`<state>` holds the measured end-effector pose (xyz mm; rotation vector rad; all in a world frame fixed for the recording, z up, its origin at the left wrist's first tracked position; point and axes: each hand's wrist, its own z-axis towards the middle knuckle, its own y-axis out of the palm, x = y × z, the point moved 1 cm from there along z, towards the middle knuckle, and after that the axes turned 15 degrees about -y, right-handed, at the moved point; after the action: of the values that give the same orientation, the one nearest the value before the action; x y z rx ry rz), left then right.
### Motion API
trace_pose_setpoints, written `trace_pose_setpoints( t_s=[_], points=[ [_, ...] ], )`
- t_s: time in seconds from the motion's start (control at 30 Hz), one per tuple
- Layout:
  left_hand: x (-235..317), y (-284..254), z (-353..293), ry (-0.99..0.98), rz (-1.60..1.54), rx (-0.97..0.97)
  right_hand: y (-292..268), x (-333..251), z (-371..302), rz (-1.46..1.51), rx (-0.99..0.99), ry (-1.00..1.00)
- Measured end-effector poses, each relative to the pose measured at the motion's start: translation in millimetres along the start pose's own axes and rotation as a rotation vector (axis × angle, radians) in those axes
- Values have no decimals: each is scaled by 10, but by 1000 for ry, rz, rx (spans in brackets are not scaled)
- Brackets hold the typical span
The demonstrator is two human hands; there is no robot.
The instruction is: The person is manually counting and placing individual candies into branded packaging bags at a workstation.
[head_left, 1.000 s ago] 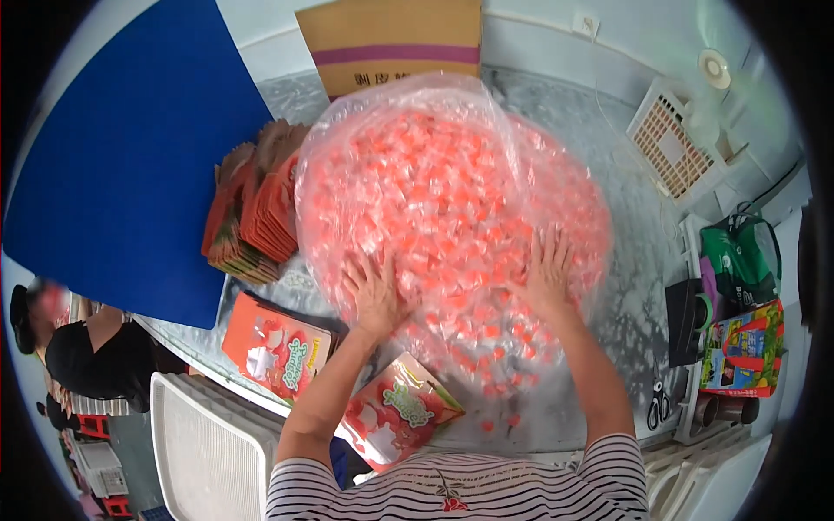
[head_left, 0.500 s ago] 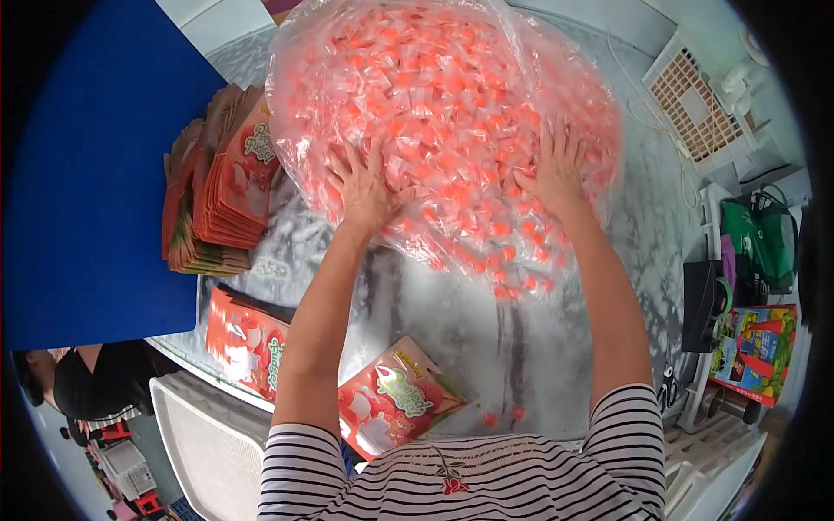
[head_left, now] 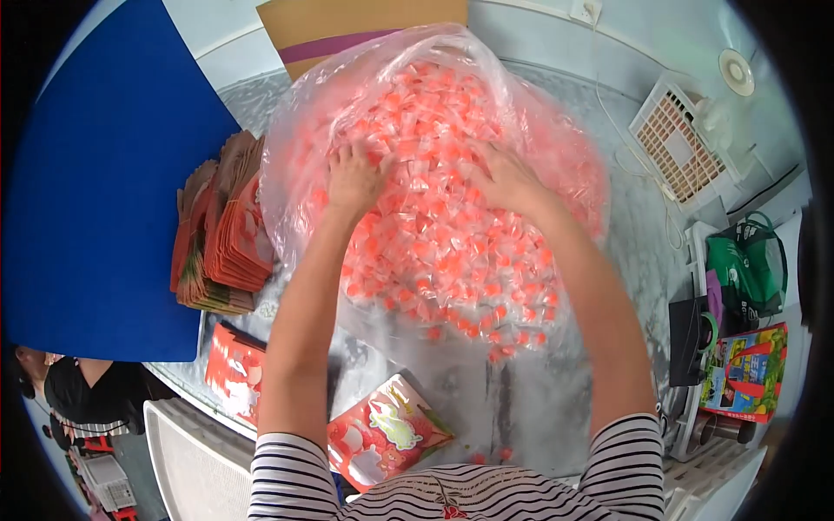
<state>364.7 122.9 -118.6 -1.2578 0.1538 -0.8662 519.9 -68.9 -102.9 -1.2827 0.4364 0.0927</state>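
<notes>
A large clear plastic bag (head_left: 282, 178) lies mouth-open on the table, holding a heap of small individually wrapped red-orange candies (head_left: 434, 187). My left hand (head_left: 354, 184) rests on the left side of the heap, fingers apart and a little bent, tips partly sunk among the wrappers. On the right side, my right hand (head_left: 508, 181) reaches inward with its fingers spread over the candies. Neither hand shows anything gripped. Candies spill toward me past the bag's near edge.
Stacked red printed pouches (head_left: 234, 234) stand at the left beside a blue panel (head_left: 95, 191). More flat pouches (head_left: 387, 430) lie near me, with two stray candies (head_left: 506, 454). At the right are a white basket (head_left: 682, 148) and a green bag (head_left: 747, 265). A person sits far left.
Both hands have come closer together, the right one moving inward. The bag's near edge has been pulled back, and the candies lie more exposed and spread nearer me. My view has tilted up slightly.
</notes>
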Motion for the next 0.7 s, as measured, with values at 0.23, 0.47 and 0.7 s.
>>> trace_pose_setpoints(
  t_s=[0.23,0.47,0.7],
  points=[
    [-148,289,-337,-235,84,-121,285,360,-428,-272,-110,152],
    [410,328,-1410,67,-84,-160,455,-117,-1150,-109,-223,47],
    [545,93,-2093,338,-494,-447,267,-341,-2118,-120,-121,-164]
  ],
)
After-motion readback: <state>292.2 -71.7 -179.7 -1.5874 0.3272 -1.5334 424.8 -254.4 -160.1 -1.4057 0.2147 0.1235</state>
